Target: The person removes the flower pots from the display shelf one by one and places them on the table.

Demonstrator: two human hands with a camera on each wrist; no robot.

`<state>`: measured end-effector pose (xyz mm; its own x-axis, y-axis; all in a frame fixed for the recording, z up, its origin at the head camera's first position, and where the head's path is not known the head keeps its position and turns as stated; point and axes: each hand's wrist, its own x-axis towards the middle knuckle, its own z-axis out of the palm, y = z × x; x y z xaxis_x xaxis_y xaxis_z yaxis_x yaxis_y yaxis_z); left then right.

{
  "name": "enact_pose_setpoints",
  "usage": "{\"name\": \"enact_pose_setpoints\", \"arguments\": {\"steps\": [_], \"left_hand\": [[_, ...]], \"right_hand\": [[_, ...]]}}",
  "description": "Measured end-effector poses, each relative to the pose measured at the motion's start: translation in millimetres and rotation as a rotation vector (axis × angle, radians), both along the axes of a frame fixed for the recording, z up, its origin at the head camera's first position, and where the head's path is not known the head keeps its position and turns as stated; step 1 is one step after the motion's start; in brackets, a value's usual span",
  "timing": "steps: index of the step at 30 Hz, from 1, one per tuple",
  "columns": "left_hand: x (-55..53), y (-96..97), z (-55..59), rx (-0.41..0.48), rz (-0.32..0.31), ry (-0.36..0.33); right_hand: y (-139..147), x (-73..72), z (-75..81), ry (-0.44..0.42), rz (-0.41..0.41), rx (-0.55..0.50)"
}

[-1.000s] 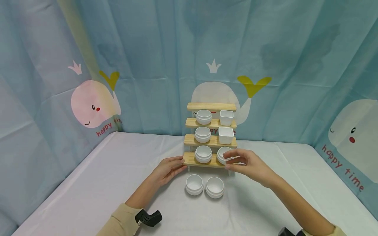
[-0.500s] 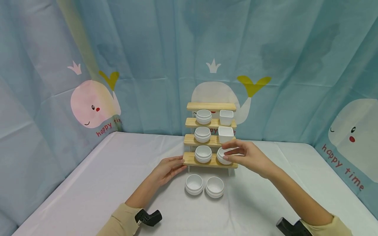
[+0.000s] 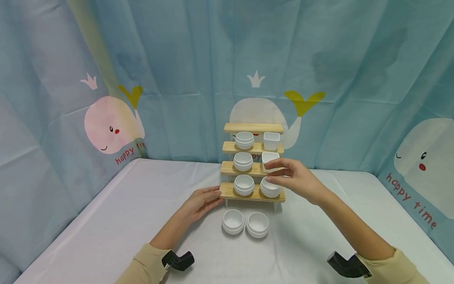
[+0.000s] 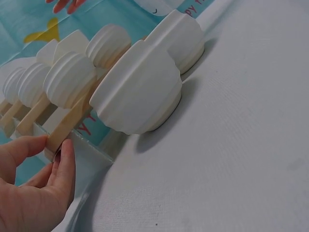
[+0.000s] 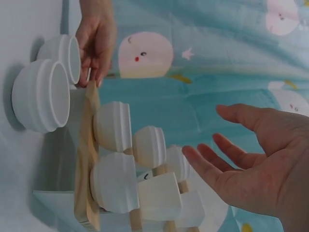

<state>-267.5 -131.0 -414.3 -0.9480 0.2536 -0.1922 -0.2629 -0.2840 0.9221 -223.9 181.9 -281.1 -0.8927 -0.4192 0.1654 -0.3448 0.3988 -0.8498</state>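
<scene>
In the head view my left hand [image 3: 201, 203] pinches the left end of the bottom board of a tiered wooden stand [image 3: 257, 192]. The left wrist view shows the thumb above that board and the fingers below it. A white round bowl [image 3: 244, 185] and another round bowl [image 3: 269, 190] sit on this lowest board. My right hand [image 3: 299, 179] hovers at the stand's right side, holding nothing, its fingers spread and loosely bent. From the head camera it partly covers a white square bowl [image 3: 268, 157]; in the right wrist view a gap separates the fingers from the bowls.
Two round bowls, a left one [image 3: 233, 221] and a right one [image 3: 257, 225], stand side by side on the white cloth before the stand. Higher boards carry more round bowls and a second square bowl [image 3: 271, 141]. The top board [image 3: 253, 128] is bare. A blue curtain [image 3: 177, 79] hangs behind.
My right hand has risen from the lower right round bowl, away from the bottom board and up toward the square bowl. The left hand keeps its place on the stand.
</scene>
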Motion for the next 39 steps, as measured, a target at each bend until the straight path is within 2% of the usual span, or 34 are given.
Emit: {"name": "enact_pose_setpoints", "arguments": {"steps": [7, 18, 25, 39], "left_hand": [[-2.1, -2.2, -1.3, 0.010, -0.025, 0.027], [-3.3, -1.5, -1.2, 0.001, -0.019, 0.020], [-3.5, 0.3, -1.4, -0.026, -0.001, 0.024], [-1.1, 1.7, 0.1, -0.028, -0.014, 0.030]], "right_hand": [[-5, -6.0, 7.9, 0.013, -0.009, -0.010], [-15, -14.9, 18.0, 0.010, -0.054, -0.043], [-23, -26.9, 23.2, 0.018, -0.095, -0.053], [-38, -52.3, 31.2, 0.006, -0.159, -0.085]]}}
